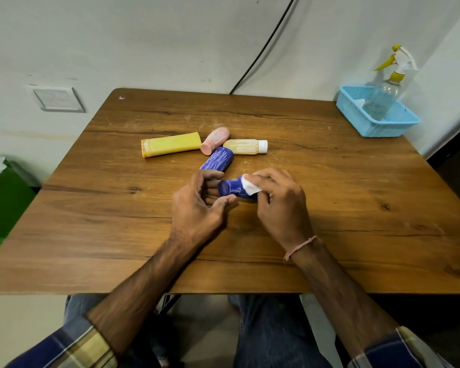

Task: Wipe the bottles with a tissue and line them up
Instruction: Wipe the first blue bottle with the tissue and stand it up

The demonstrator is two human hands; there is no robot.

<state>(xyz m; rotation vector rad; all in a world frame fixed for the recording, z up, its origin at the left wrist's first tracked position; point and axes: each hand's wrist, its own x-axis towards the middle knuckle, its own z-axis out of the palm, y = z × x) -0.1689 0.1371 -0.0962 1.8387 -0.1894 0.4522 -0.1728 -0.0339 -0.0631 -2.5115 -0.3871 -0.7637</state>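
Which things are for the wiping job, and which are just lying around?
For the job: tissue, held blue bottle, other blue bottle, pink bottle, cream bottle, yellow tube.
Just lying about: spray bottle, basket, cable.

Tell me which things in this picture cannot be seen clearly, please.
Head view: the held bottle, right end hidden by the tissue and right hand.
Head view: the other blue bottle, near end behind the left hand.
Head view: the green object, cut off by the left edge.
Head view: any bottle labels, too small to read.
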